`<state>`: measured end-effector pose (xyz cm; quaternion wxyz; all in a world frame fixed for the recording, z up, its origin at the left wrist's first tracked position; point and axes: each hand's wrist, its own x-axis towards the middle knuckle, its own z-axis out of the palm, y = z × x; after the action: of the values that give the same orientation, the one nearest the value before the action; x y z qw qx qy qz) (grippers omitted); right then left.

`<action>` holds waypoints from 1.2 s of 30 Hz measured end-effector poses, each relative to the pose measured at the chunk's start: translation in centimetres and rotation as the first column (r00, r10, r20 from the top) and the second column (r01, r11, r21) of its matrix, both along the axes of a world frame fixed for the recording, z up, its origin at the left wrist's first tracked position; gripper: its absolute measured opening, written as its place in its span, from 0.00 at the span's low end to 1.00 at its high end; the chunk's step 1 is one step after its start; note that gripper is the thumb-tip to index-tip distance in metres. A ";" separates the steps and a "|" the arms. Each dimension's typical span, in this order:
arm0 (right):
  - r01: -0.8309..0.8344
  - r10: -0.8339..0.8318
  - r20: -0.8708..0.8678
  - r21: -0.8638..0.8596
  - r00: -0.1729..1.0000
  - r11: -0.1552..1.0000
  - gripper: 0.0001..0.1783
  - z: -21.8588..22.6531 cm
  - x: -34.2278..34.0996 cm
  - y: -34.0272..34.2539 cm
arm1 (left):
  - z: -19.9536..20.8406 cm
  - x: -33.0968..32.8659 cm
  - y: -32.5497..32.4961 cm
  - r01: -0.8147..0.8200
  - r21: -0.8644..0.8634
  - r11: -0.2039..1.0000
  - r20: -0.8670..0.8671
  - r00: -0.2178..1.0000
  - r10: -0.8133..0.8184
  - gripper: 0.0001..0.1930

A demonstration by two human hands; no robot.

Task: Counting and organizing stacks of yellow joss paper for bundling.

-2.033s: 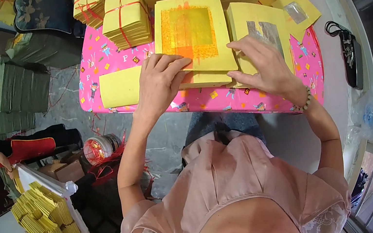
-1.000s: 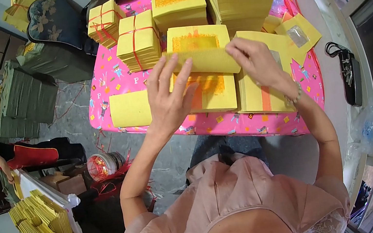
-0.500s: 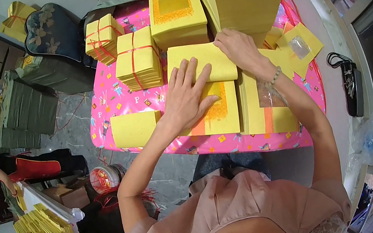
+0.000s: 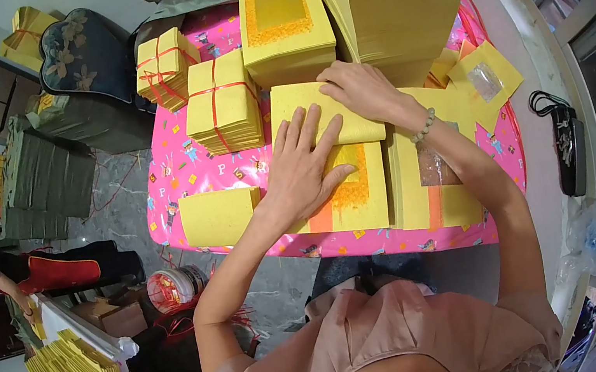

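Observation:
A folded sheet of yellow paper point(image 4: 291, 100) lies across the far part of a stack of yellow paper point(image 4: 373, 213) with an orange-edged gold patch. My left hand point(image 4: 302, 162) is open, its fingers spread flat over the folded sheet and its thumb over the patch. At the sheet's far edge, my right hand point(image 4: 364, 88) has its fingers curled closed against the paper; its fingertips are partly hidden. A beaded bracelet point(image 4: 426, 125) circles my right wrist. Beside this stack, under my right forearm, is another stack of yellow paper point(image 4: 410, 199) with a silvery patch.
Yellow bundles tied with red string point(image 4: 222, 112) stand left of the sheet, a folded pile point(image 4: 221, 218) nearer. Tall paper stacks point(image 4: 404, 18) rise behind. The pink patterned tablecloth point(image 4: 185, 173) covers the table. Another person point(image 4: 51, 267) bends over a side table at left.
My right hand has slid left along the folded sheet's far edge. My left hand stays spread on the paper. The whole view has shifted slightly.

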<state>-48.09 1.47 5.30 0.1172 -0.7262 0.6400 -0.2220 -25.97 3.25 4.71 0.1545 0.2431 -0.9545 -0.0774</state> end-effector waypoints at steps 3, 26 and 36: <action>0.002 -0.003 0.014 0.020 1.000 1.000 0.18 0.0 0.0 0.0 | -0.1 0.0 0.0 0.002 0.006 1.000 -0.005 1.000 -0.002 0.37; -0.019 0.017 0.107 0.022 0.994 1.000 0.18 -0.6 -0.4 -0.3 | -0.2 -0.2 0.0 -0.012 0.056 0.998 0.040 0.999 0.009 0.39; -0.127 0.113 -0.176 -0.069 0.978 0.990 0.26 1.4 3.1 10.0 | -0.8 0.1 -0.2 -0.010 0.038 0.999 0.059 0.998 0.007 0.42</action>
<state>-44.97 11.43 6.67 0.0459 -0.7841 0.5933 -0.1765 -25.89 3.02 3.95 0.1221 0.2522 -0.9559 -0.0878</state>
